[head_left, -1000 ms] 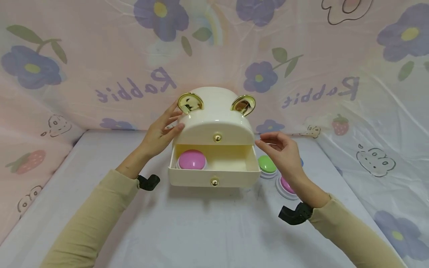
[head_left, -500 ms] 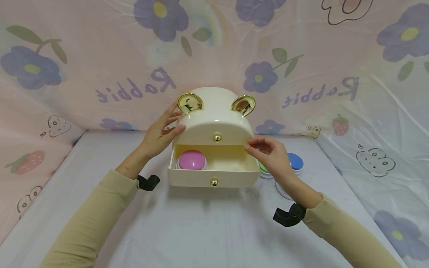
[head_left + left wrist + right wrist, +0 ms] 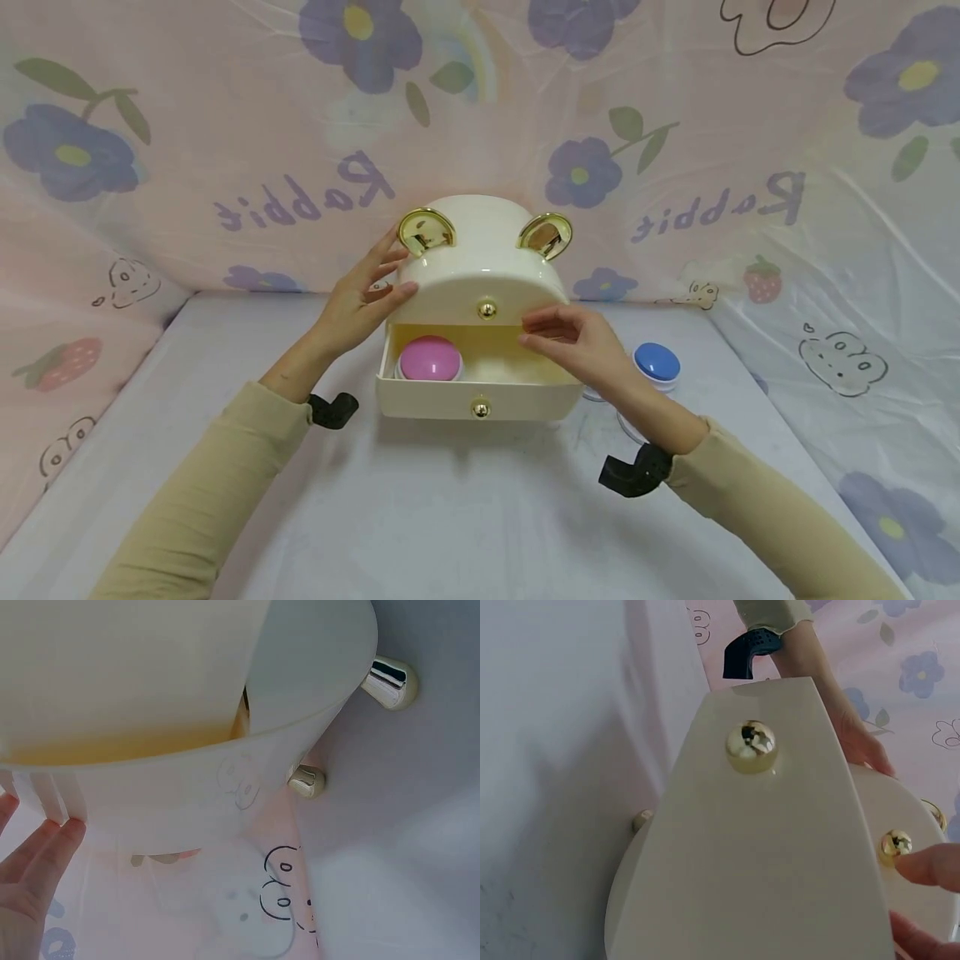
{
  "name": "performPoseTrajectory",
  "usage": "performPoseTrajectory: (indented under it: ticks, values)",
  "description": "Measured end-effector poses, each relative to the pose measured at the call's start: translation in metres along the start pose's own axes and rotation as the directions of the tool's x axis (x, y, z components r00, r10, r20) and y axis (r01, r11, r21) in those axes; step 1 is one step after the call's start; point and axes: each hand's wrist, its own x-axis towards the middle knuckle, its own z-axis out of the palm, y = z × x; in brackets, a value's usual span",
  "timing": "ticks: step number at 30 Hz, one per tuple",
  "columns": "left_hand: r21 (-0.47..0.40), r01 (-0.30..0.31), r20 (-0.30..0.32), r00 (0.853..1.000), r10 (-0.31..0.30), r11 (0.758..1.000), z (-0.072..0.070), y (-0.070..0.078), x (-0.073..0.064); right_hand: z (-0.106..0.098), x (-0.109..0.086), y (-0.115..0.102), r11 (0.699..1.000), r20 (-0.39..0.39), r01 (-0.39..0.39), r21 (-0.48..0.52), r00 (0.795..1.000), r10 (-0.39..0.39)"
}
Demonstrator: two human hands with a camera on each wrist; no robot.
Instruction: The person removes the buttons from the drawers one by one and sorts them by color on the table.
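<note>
In the head view, the cream box (image 3: 486, 240) stands mid-bench (image 3: 450, 517), before the flowered cloth (image 3: 480, 142). With the box as clock centre, the left hand (image 3: 348, 304) is at nine, its fingers (image 3: 377, 252) spread against the box's side. The right hand (image 3: 588, 340), near four, reaches over the right edge of the pulled-out drawer (image 3: 431, 400), its fingers loosely bent (I cannot tell whether they touch the box). Bare drawer floor shows beside the pink button (image 3: 430, 358), which sits inside at half past seven; bench surface runs on towards six. Counted: two gold ears (image 3: 427, 232), two gold knobs (image 3: 481, 408), one pink button, one blue button (image 3: 657, 361) past three, and two white rims (image 3: 628, 427) partly behind the right arm.

In the left wrist view, three fingertips touch the box wall at eight o'clock. Two gold feet (image 3: 306, 782) show, at two and three, beside the bench.

In the right wrist view, the drawer front fills the middle. The upper knob lies between three and four, the right thumb just beside it, contact unclear; one finger shows lower, a gap between them.
</note>
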Motion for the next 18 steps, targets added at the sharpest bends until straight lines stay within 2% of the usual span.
performPoseTrajectory:
  ticks: [5,18]
  values:
    - [0.007,-0.005,0.002,1.000,0.005,1.000,0.000,-0.004,0.001,0.008,0.003,-0.005,1.000,0.070,-0.005,0.004,0.998,0.005]
    - [0.023,-0.007,0.009,1.000,0.007,1.000,-0.001,-0.002,0.000,0.024,0.009,-0.012,0.998,0.167,0.058,-0.005,0.984,-0.057]
